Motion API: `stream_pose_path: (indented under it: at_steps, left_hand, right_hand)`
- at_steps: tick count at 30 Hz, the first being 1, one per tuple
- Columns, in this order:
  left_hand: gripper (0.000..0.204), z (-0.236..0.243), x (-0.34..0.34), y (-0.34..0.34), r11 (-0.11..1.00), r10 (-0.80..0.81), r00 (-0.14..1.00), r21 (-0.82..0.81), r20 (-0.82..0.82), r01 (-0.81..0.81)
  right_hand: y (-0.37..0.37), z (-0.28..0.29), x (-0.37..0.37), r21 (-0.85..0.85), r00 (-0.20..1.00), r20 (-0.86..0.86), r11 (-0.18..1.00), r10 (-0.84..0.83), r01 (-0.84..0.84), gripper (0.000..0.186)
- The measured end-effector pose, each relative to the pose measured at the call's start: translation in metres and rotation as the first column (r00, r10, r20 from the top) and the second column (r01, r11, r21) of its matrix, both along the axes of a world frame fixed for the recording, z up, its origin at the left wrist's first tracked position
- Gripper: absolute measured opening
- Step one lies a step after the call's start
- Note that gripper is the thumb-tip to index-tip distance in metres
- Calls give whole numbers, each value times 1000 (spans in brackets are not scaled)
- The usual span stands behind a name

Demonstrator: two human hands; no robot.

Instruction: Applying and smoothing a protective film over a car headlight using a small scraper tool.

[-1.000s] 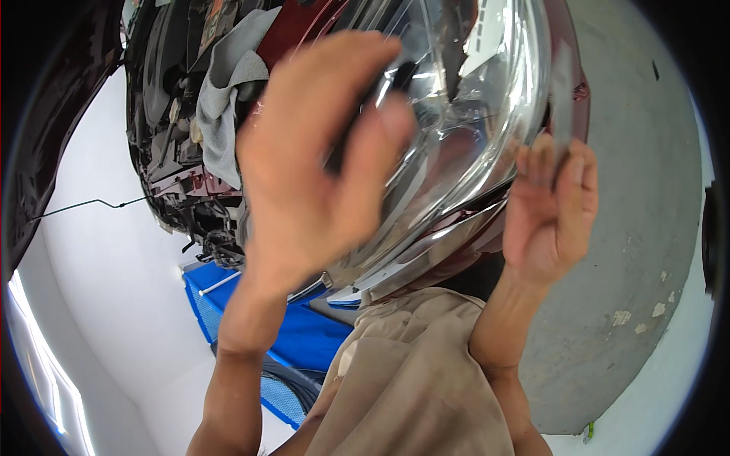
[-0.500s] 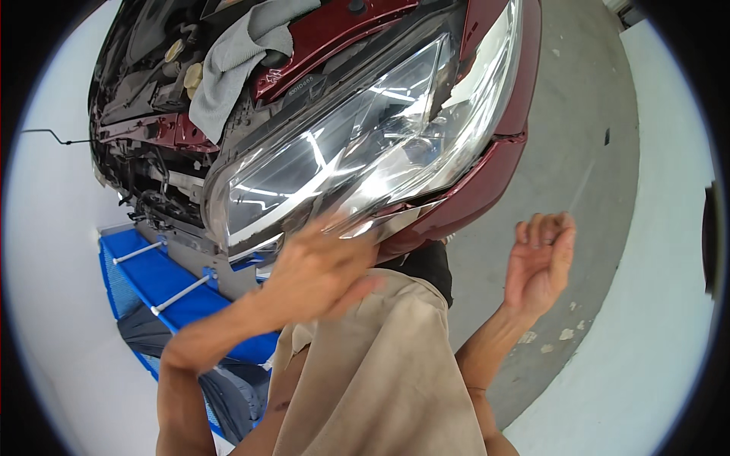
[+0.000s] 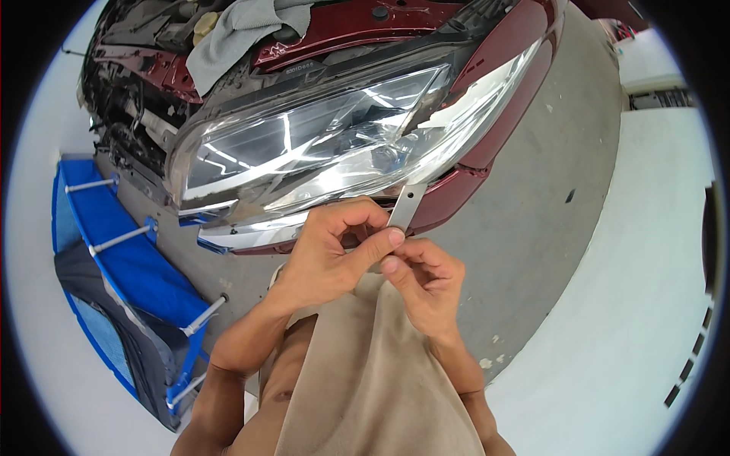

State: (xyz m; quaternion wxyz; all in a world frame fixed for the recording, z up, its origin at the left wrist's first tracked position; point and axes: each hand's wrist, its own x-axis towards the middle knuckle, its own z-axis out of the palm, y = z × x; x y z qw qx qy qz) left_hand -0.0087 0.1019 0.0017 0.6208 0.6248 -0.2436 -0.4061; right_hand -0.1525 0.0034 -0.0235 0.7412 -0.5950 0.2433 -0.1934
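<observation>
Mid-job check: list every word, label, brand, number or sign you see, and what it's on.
Black trim above the headlight: one short row of pale characters, not copied out here.
Red panel: pale scrawled marks, too unclear to read.
Metal strip in the left hand: a dark hole, no lettering visible.
Elsewhere: none I can make out.

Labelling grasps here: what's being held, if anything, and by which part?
Flat metal strip, pinched by the left hand below its holed upper end. Right hand is close by; whether it also grips can't be told.
</observation>
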Motion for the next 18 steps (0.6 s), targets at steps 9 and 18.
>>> stream_pose_path:
  at_steps: [9, 18]
  left_hand:
    - [12, 18, -5, -28, 975, -215, 835, 161, 507, 153]
    - [23, 21, 2, -17, 998, 43, 992, 51, 121, -49]
  right_hand:
    - [-98, 18, -2, -370, 995, -18, 924, 97, -97, 68]
    - [-104, 6, 16, 276, 913, 100, 871, 395, -407, 21]
